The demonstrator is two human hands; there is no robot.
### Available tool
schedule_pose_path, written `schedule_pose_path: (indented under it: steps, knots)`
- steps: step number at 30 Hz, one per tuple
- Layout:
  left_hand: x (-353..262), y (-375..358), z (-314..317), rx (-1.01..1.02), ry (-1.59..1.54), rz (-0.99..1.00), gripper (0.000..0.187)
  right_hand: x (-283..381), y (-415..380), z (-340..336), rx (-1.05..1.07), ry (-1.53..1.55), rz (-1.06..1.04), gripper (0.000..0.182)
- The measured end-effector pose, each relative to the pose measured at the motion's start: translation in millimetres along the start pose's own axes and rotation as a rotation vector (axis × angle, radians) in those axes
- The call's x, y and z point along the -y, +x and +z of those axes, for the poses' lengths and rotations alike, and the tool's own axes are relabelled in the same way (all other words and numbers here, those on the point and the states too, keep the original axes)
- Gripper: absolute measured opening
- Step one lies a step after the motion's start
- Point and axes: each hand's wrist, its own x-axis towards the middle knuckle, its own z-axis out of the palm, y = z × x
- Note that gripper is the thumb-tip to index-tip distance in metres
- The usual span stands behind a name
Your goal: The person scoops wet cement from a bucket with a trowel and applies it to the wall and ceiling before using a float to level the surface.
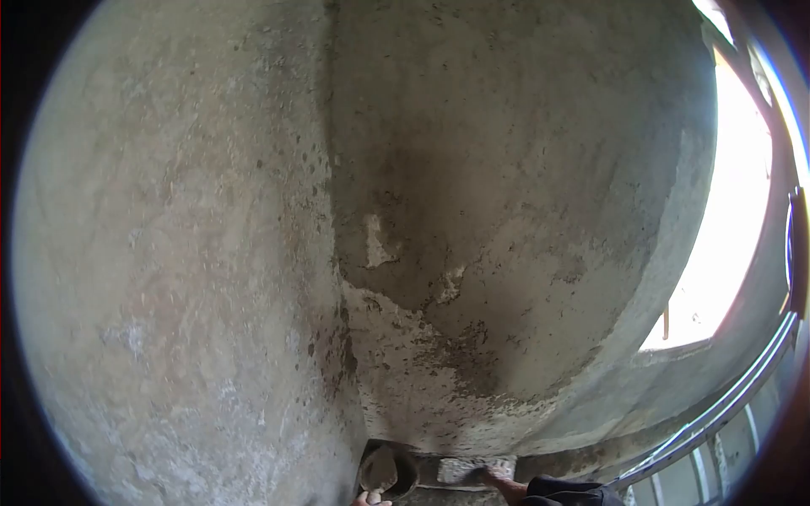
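Observation:
At the bottom edge, my left hand is closed around the handle of a trowel-like tool. The tool's brownish blade is over the mouth of a dark round bucket, close to the wall corner. To the right, my right hand reaches in from a dark sleeve and is at a pale, speckled block. Its fingers are dark and too small to make out, so whether they grip anything is unclear. Much of my left hand is cut off by the frame.
A rough plastered wall fills the left. It meets a darker, patchy wall with rough plaster low down. A bright opening is at the right, above a metal railing. A ledge runs along the wall's foot.

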Motion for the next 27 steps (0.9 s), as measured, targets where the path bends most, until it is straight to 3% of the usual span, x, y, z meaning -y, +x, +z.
schedule_pose_path:
  steps: [1,3,5,7,9,11,13,14,16,21,27]
  knots:
    - [-23.3,6.6,-5.0,0.108,-0.406,-0.384,0.037,-9.8,-11.5,2.9,0.033,0.001,0.039,0.036]
    - [-71.6,5.8,-13.1,0.070,-0.439,-0.434,0.042,-26.5,-37.4,10.4,0.092,0.004,0.098,0.034]
    - [-70.5,13.0,-11.4,0.074,-0.415,-0.444,0.051,-37.8,-59.5,19.6,0.140,0.011,0.135,0.032]
    - [-61.6,24.3,-13.2,0.160,-0.369,-0.486,0.049,-43.4,-78.9,30.8,0.192,0.024,0.128,0.030]
    - [-88.9,37.0,-24.9,0.178,0.158,-0.596,0.067,-44.7,-92.8,46.6,0.204,0.044,0.120,0.029]
    - [-73.7,43.5,-22.2,0.231,0.182,-0.568,0.071,-47.9,-92.5,65.7,0.004,0.083,0.366,0.024]
    - [-84.1,49.7,-19.4,0.274,0.196,-0.589,0.073,-98.7,-55.3,177.8,-0.220,0.148,0.521,0.026]
    - [-82.8,53.3,-17.4,0.298,0.203,-0.558,0.073,-80.6,-78.2,134.9,-0.076,0.151,0.540,0.027]
    - [-83.7,57.2,-12.9,0.313,0.197,-0.529,0.073,-68.0,-89.2,110.1,-0.011,0.168,0.581,0.028]
    - [-118.1,58.7,-0.5,0.265,0.122,-0.538,0.067,-56.6,-104.5,101.5,0.023,0.194,0.681,0.031]
    - [-109.3,63.0,8.3,0.290,0.146,-0.505,0.065,-56.6,-101.1,114.8,0.012,0.182,0.861,0.035]
